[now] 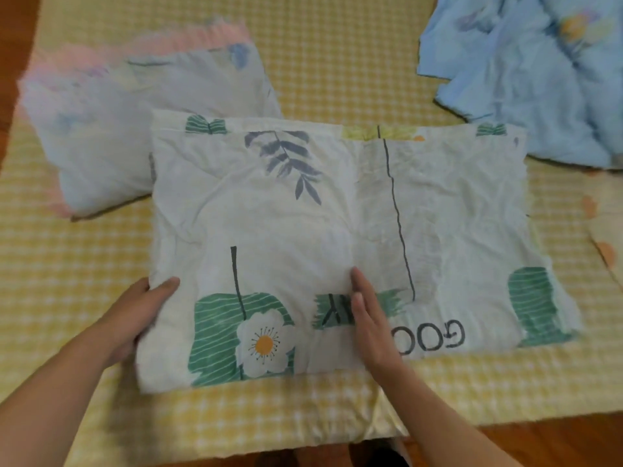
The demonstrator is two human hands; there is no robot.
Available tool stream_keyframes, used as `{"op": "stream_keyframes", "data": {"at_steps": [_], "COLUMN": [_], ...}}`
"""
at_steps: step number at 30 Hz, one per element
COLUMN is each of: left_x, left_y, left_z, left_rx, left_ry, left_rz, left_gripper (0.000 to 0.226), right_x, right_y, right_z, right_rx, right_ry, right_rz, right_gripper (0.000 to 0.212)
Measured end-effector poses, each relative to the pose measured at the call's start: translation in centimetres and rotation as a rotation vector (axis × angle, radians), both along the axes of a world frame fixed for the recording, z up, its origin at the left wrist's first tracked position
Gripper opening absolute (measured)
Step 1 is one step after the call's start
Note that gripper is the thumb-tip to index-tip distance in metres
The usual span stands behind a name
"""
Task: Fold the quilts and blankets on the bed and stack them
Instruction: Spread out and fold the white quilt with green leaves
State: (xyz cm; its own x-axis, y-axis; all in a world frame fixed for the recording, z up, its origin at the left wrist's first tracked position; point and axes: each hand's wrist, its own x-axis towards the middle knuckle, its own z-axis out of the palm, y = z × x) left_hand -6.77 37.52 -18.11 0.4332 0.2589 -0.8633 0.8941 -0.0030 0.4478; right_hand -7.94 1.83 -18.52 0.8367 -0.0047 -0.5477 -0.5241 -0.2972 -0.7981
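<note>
The left hand (135, 315) has its grip clamped on the near left edge of the white quilt (303, 214), thumb lying on top and the other fingers curled under the fabric. The right hand (371, 328) lies flat on the same quilt just to the right of that, its grip apart, fingers straight and pressed together along the middle fold near the printed letters. Between the two hands the quilt shows a white flower on a green patch. The quilt is folded into a wide rectangle and rests on the bed (67, 281), which is covered in a yellow checked sheet. Beyond the left hand, a second folded quilt (111, 129), pale blue with a pink fringe, lies partly under the white quilt's far left corner. Far beyond the right hand, a blue blanket (539, 79) lies crumpled and unfolded, its near edge just beside the white quilt's far right corner.
</note>
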Motion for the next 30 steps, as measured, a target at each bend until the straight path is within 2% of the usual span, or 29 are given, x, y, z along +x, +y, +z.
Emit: {"op": "stream_keyframes", "data": {"at_steps": [3, 6, 8, 11, 14, 16, 18, 21, 24, 27, 28, 30], "left_x": [-0.1, 0.8, 2.0, 3.9, 5.1, 5.5, 6.1, 7.6, 9.6, 11.5, 11.9, 12.2], "left_y": [-0.1, -0.9, -2.5, -7.2, -14.6, -20.8, -27.7, -38.7, -49.8, -57.6, -59.0, -59.6], "left_z": [2.0, 5.2, 7.7, 10.8, 12.5, 13.3, 13.8, 13.8, 11.6, 7.2, 6.0, 5.3], "left_rx": [-0.146, -0.265, -0.337, -0.295, -0.273, -0.238, -0.213, -0.137, -0.065, -0.169, -0.233, -0.231], "left_ry": [-0.007, -0.02, -0.072, -0.238, -0.386, -0.466, -0.538, -0.578, -0.545, -0.396, -0.357, -0.361], "left_rz": [0.062, 0.109, 0.077, 0.067, -0.014, -0.184, -0.379, -0.527, -0.609, -0.702, -0.695, -0.655], "left_gripper": [0.032, 0.043, 0.052, 0.046, 0.051, 0.063, 0.082, 0.095, 0.099, 0.103, 0.101, 0.078], "right_x": [-4.5, -4.9, -3.7, -1.2, 1.9, 5.0, 8.6, 13.6, 17.7, 19.8, 20.1, 20.7], "right_y": [-0.1, -0.5, -0.7, -1.7, -5.4, -8.9, -13.3, -20.3, -27.1, -32.5, -33.7, -35.0], "right_z": [1.4, 0.5, 0.0, 1.0, 3.4, 6.5, 9.5, 13.0, 11.1, 5.7, 3.9, 1.8], "right_rx": [0.071, 0.02, 0.059, 0.111, 0.342, 0.434, 0.512, 0.582, 0.482, 0.128, 0.036, -0.009], "right_ry": [0.046, 0.169, 0.245, 0.37, 0.5, 0.485, 0.383, 0.218, 0.11, 0.069, 0.072, 0.106], "right_rz": [-0.104, -0.077, -0.114, -0.117, -0.183, -0.234, -0.266, -0.215, -0.066, -0.039, -0.042, -0.023], "right_gripper": [0.044, 0.042, 0.043, 0.039, 0.04, 0.043, 0.044, 0.047, 0.043, 0.035, 0.034, 0.033]}}
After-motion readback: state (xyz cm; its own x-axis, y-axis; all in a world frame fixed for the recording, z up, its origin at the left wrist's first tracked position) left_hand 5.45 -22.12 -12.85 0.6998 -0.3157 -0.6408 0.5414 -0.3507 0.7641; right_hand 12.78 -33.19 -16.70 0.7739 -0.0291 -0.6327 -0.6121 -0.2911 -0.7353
